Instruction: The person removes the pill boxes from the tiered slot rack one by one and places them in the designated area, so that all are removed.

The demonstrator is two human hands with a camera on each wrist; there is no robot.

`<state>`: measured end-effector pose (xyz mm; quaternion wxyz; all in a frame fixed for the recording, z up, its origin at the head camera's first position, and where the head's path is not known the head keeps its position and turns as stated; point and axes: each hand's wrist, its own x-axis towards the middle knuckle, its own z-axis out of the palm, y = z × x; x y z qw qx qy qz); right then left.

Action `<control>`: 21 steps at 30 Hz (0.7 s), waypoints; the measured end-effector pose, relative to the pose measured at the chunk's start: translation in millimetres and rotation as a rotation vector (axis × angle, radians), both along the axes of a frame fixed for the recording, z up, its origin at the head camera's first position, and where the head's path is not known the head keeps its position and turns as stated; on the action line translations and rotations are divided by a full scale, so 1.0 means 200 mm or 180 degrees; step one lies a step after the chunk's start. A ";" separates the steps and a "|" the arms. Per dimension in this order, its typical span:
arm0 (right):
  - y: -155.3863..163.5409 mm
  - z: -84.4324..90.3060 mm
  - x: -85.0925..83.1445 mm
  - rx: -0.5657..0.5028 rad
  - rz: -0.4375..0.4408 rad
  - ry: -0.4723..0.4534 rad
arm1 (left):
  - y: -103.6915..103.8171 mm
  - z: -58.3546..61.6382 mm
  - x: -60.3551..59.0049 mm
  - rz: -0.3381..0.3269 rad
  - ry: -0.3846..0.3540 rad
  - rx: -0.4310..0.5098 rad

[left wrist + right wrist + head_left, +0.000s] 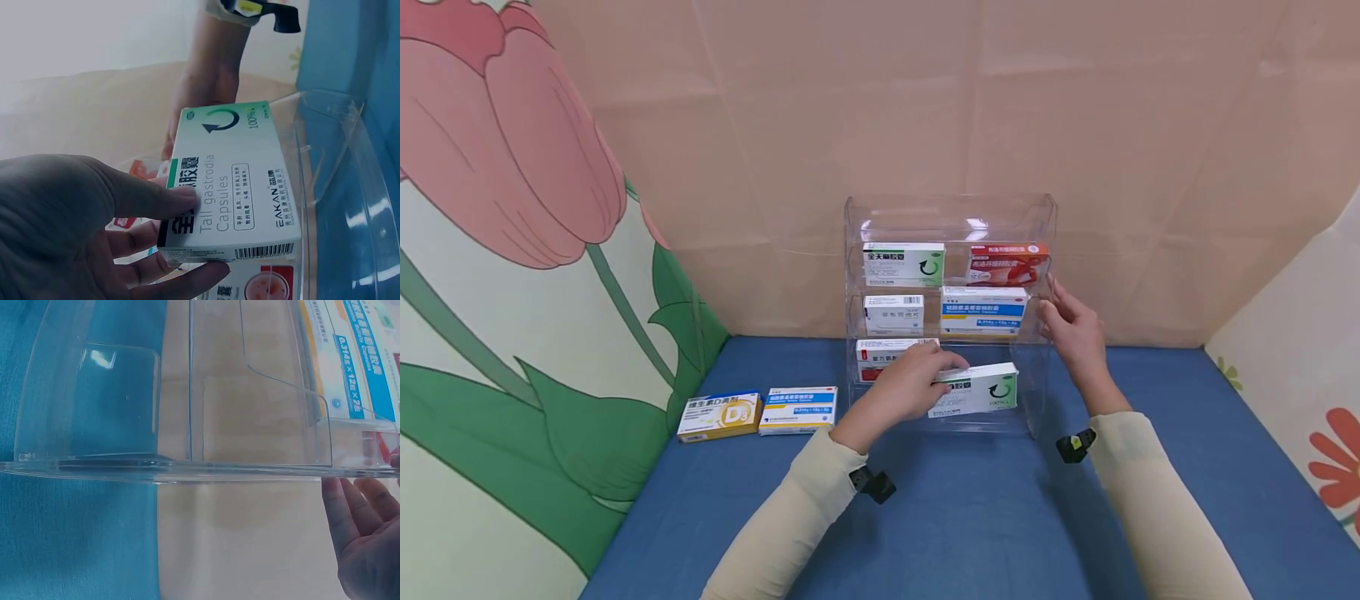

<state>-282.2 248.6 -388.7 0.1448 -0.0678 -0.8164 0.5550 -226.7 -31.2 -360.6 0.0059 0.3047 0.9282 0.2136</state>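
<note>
Head view: left hand [917,379] clamped on a white-and-green medicine box [976,389], thumb on top and fingers curled beneath — confirmed in the left wrist view, where the box [234,187] reads "Tall gastrodia Capsules". Box held at the lowest tier of a clear acrylic rack [951,218], just right of the left hand, between the two hands. Right hand [1071,329] set against the rack's right side wall, fingers straight and spread, gripping nothing; same in the right wrist view, with fingertips [347,506] just under the rack edge [187,469]. Hands well apart, rack between them. Behind the left hand, on the same tier, a white-and-red box [880,354]. Above the hands, four more boxes on the two upper tiers. Well left of the left hand, on the blue table cover [970,517] — a yellow-and-blue box [718,414] and a blue-and-white box [797,408], touching side by side.
</note>
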 end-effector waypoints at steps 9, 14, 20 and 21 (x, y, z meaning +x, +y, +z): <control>-0.01 0.00 0.00 0.0032 -0.0011 -0.0032 | -0.09 -0.02 0.00 -0.0041 -0.0286 0.0097; -0.01 0.00 -0.01 0.0018 -0.0032 -0.0033 | -0.14 -0.04 0.00 -0.0070 -0.0413 0.0105; -0.01 0.00 -0.01 0.0016 -0.0033 -0.0057 | -0.19 -0.05 0.02 -0.0178 -0.0589 0.0156; -0.01 0.00 -0.01 0.0013 -0.0038 -0.0073 | -0.21 -0.05 0.02 -0.0196 -0.0603 0.0156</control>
